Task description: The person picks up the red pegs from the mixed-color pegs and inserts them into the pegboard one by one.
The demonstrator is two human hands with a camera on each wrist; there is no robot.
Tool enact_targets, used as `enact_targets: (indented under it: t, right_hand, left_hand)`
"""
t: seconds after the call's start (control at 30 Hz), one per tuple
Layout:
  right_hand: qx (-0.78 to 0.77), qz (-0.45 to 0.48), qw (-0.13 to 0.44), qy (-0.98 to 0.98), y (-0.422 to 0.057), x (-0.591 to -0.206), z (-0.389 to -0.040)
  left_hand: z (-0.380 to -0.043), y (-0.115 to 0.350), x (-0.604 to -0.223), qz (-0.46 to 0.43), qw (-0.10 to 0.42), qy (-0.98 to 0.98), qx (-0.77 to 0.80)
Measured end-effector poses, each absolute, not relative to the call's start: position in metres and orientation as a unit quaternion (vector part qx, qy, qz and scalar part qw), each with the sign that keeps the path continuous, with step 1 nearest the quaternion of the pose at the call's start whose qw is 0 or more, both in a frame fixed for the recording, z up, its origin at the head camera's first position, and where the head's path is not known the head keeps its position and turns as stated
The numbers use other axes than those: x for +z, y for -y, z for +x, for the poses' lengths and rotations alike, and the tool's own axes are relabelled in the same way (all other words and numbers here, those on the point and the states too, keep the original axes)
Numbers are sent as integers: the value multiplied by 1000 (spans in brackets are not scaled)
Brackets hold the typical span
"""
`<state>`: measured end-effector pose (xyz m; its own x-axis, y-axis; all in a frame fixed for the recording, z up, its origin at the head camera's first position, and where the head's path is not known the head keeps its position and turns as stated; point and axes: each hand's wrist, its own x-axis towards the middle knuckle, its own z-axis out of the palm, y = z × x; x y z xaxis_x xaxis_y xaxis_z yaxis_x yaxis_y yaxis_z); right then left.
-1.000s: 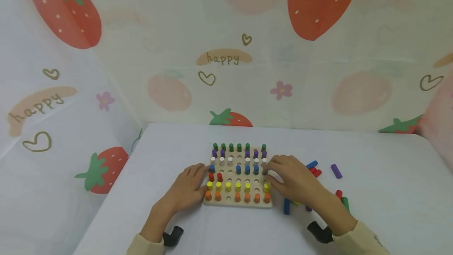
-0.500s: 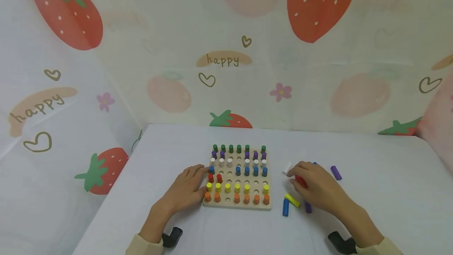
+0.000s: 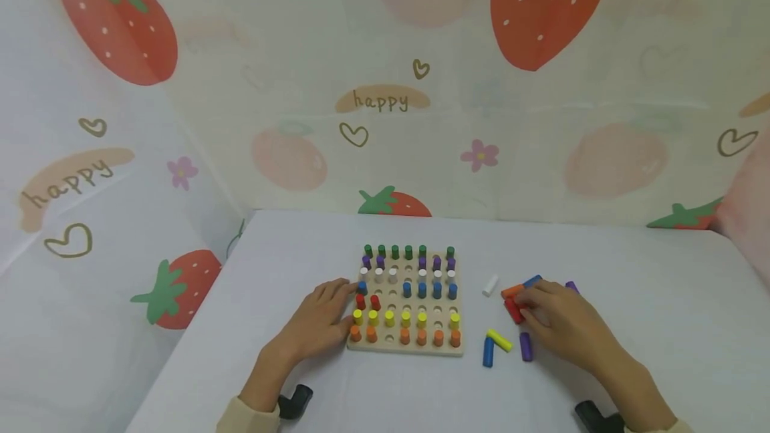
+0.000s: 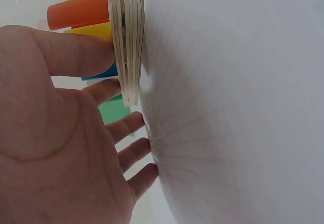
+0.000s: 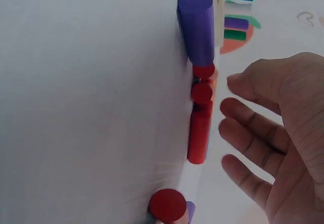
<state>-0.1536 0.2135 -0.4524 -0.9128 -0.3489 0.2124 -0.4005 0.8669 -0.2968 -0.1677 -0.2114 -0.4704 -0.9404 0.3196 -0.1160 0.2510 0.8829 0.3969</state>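
A wooden pegboard (image 3: 415, 351) lies on the table, with rows of green, purple, white, blue, red, yellow and orange pegs. My left hand (image 3: 319, 319) rests at its left side; in the left wrist view the thumb lies against the layered board edge (image 4: 127, 42) and the other fingers are extended. To the right of the board, my right hand (image 3: 568, 323) hovers over loose pegs, its fingertips close to the red pegs (image 3: 513, 311). Its fingers are loosely bent with nothing between them in the right wrist view, beside a red peg (image 5: 199, 138).
Loose pegs lie right of the board: a white peg (image 3: 490, 285), an orange peg (image 3: 512, 291), a yellow peg (image 3: 500, 340), a blue peg (image 3: 488, 352) and a purple peg (image 3: 526, 347). A strawberry-print cloth (image 3: 421, 39) hangs behind the table.
My right hand has moved right from the board's edge to the loose pegs, uncovering a blue peg at the right end of the blue row. The left hand stays at the board.
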Motion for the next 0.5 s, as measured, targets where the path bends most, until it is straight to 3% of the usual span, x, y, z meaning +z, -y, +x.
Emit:
enact_targets:
  t: [0.5]
  right_hand:
    - [147, 162, 80, 973, -218, -458, -154]
  left_hand:
    - [-167, 211, -469, 150, 87, -965, 195]
